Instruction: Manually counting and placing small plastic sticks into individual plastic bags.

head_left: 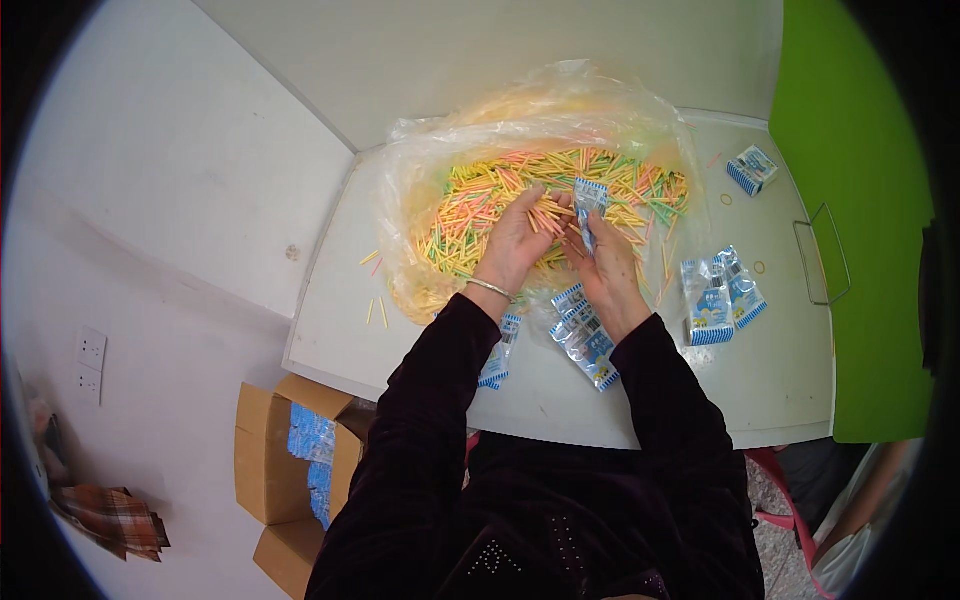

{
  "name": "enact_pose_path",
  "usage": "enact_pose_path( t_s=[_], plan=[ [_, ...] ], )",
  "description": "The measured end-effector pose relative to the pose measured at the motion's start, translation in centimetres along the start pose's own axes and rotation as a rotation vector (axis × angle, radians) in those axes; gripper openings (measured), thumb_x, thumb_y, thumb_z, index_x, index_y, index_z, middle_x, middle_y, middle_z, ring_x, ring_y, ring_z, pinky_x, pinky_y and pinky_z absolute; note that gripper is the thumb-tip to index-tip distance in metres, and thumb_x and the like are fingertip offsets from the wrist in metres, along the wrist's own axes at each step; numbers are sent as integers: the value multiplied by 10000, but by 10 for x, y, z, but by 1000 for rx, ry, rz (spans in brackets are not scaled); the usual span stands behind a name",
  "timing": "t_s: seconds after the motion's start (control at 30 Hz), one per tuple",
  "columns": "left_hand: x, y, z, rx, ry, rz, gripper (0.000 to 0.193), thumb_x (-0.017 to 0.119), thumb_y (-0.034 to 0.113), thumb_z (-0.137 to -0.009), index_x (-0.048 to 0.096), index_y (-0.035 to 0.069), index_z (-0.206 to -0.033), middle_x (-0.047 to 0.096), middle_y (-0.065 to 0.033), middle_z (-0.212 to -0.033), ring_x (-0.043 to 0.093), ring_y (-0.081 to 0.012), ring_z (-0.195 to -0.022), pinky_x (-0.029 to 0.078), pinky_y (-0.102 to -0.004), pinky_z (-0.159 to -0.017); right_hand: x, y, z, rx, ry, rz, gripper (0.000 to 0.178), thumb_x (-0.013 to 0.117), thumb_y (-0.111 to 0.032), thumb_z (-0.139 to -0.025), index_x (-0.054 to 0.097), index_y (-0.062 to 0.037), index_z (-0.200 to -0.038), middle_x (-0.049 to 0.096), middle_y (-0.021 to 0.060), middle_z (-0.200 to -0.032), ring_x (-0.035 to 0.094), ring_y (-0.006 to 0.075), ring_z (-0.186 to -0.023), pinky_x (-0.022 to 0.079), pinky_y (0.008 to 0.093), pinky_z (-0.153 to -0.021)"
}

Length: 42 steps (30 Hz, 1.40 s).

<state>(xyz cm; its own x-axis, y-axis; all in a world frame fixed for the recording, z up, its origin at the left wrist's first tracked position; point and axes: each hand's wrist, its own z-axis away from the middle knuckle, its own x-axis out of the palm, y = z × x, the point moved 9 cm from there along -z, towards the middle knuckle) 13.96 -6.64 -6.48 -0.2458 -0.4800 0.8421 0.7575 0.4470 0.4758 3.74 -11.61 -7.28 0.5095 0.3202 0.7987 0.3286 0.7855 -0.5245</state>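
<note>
A clear plastic bag (420,170) lies open on the white table (770,370), full of thin coloured sticks (480,200) in yellow, orange, pink and green. My left hand (512,242) holds a small bunch of these sticks over the pile. My right hand (605,262) holds a small blue-and-white packet (588,200) upright, its open top next to the bunch. A thin bracelet sits on my left wrist.
Several blue-and-white packets (585,335) lie near my wrists, more packets (718,295) to the right, and one packet (752,169) at the far right corner. A wire handle (825,255) sits at the right edge. An open cardboard box (290,460) with blue packets stands on the floor at the left.
</note>
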Motion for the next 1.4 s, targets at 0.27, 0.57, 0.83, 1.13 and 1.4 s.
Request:
enact_pose_path(
  t_s=[0.27,0.57,0.83,1.13,1.4],
  plan=[
    [-8,22,2,117,23,-525,269,494,191,-924,564,-47,-1028,595,-139,-1011,587,-219,-900,489,-318,-764,-8,-21,-4,-93,-104,113,254,565,-172,-920,563,-20,-1124,625,71,-1048,605,122,-914,504,299,-782],
    [26,37,24,267,-22,-737,239,472,209,-942,584,0,-965,628,-134,-994,590,-190,-857,483,-331,-796,-25,-35,8,-111,-178,498,160,633,-155,-872,647,-16,-951,655,2,-838,599,54,-708,473,196,-641],
    [30,40,21,346,-133,-865,241,443,225,-970,545,13,-916,616,-183,-1077,631,-270,-946,482,-363,-829,-18,-31,25,-9,-263,616,164,644,-171,-863,667,-10,-876,633,-9,-765,538,24,-660,408,183,-590],
    [61,37,36,350,-258,-512,402,409,358,-981,572,-10,-981,637,-132,-940,646,-239,-917,496,-361,-853,-11,-21,27,20,-411,715,220,629,-210,-876,680,3,-895,623,-24,-762,507,20,-663,382,179,-606],
    [79,13,59,258,-273,-646,429,415,371,-978,585,-20,-926,642,-121,-921,637,-216,-917,492,-315,-820,-11,-24,31,50,-470,709,217,620,-210,-882,680,-1,-890,637,-4,-774,540,41,-694,410,198,-655]
  ],
)
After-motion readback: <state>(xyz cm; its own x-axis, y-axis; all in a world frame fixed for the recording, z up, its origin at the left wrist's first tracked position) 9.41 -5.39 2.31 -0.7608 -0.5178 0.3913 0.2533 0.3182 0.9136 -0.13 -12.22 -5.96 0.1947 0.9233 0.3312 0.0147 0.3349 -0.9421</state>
